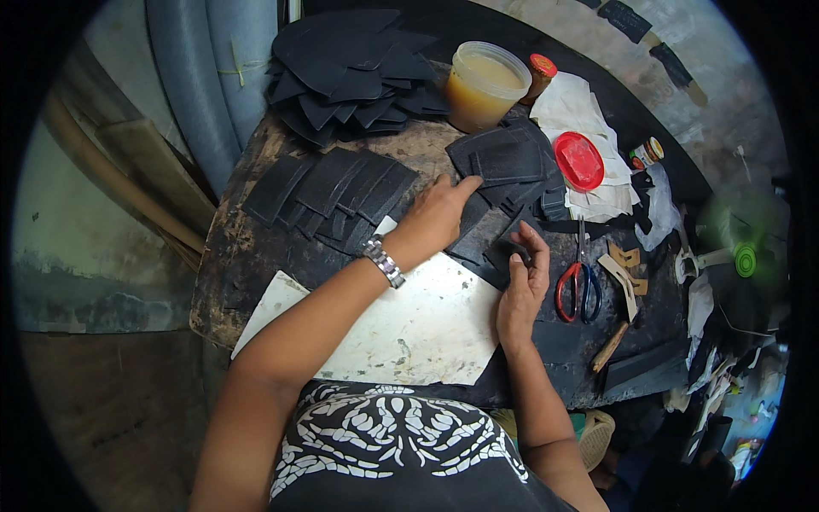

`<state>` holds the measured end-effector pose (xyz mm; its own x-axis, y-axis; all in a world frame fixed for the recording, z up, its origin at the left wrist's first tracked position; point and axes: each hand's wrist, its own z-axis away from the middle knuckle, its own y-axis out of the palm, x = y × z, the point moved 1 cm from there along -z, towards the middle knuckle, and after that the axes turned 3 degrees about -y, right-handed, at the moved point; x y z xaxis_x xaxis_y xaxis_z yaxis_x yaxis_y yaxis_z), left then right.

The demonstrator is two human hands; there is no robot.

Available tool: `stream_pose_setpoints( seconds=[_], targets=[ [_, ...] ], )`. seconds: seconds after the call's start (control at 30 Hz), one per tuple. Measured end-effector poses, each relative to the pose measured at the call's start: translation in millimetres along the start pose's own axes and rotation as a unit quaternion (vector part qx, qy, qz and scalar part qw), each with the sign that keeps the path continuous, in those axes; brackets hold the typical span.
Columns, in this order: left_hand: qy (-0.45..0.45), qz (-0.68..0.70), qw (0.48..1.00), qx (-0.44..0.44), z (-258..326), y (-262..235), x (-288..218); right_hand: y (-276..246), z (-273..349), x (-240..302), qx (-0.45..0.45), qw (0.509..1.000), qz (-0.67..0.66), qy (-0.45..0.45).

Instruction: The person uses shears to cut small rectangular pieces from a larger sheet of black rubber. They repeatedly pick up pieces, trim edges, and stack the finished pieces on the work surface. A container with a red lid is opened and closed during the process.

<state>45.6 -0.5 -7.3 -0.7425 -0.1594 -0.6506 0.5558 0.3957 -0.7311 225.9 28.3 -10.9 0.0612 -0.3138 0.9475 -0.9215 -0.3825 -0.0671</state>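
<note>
My left hand (437, 213), with a metal watch on the wrist, reaches forward and rests its fingertips on a stack of black cut pieces (503, 162) in the middle of the worn table (247, 256). My right hand (522, 286) holds a small black piece (505, 253) by its edge, just right of a white board (418, 328). A fanned row of black rectangular pieces (328, 192) lies to the left of my left hand.
A big pile of black pieces (350, 72) sits at the back. A clear tub of amber glue (482, 85), a red lid (578, 160) on white paper, red-handled scissors (578, 286), tan card scraps and a wooden-handled tool (610, 346) lie to the right.
</note>
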Motion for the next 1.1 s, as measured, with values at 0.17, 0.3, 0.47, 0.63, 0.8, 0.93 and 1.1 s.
stream_pose_setpoints(
  seconds=[0.17,0.3,0.47,0.63,0.8,0.93,1.1],
  targets=[
    [-0.057,0.271,0.951,0.137,8.3,-58.6,10.7,-0.9,-1.9,2.4,0.024,0.996,0.068,-0.044],
    [-0.235,0.279,0.886,0.285,56.3,-99.3,24.9,4.5,1.5,8.3,0.107,0.983,0.132,-0.075],
    [-0.050,0.129,0.975,0.173,93.7,-94.8,31.2,22.1,15.2,21.1,0.248,0.905,0.309,-0.157],
    [-0.040,0.116,0.981,0.150,97.3,-89.1,35.9,35.6,15.1,24.3,0.291,0.859,0.381,-0.179],
    [-0.016,0.102,0.985,0.136,98.3,-88.6,37.8,41.6,15.4,23.5,0.314,0.832,0.421,-0.180],
    [-0.013,0.106,0.986,0.131,101.0,-86.9,39.2,47.1,34.7,35.2,0.341,0.815,0.415,-0.219],
    [-0.035,0.119,0.983,0.135,101.5,-86.9,38.5,53.8,63.5,53.7,0.390,0.819,0.297,-0.299]
  ],
)
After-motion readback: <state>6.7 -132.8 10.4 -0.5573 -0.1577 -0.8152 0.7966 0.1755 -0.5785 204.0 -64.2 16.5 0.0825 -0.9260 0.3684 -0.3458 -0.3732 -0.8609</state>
